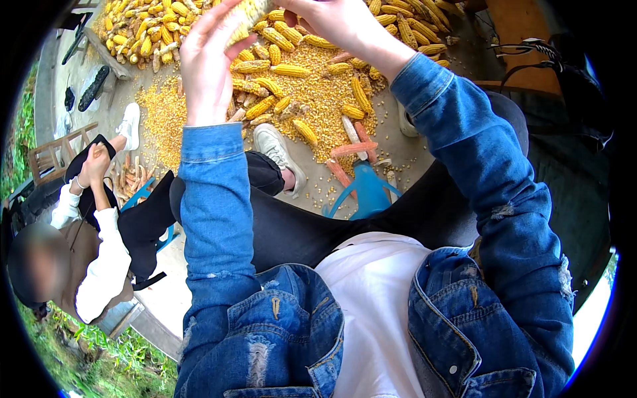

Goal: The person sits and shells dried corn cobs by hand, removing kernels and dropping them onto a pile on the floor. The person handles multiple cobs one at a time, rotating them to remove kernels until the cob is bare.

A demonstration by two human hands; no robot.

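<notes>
At the top edge of the view my left hand (211,64) holds a partly shelled ear of corn (246,20), with bare pale rows showing beside yellow kernels. My right hand (343,25) has its fingers at the ear's far end; the frame's edge cuts off part of this grip. Below both hands, loose yellow kernels (313,74) cover the concrete floor, with whole corn ears (291,70) lying among them. Bare reddish cobs (353,148) and a white cob (351,134) lie near a blue plastic stool (369,186) between my legs.
A large heap of corn ears (149,30) fills the far floor. On the left another person (94,239) sits with hands together, near a pile of bare cobs (130,179) and a wooden chair (64,149). A black bag (572,94) and wooden furniture (527,35) stand at right.
</notes>
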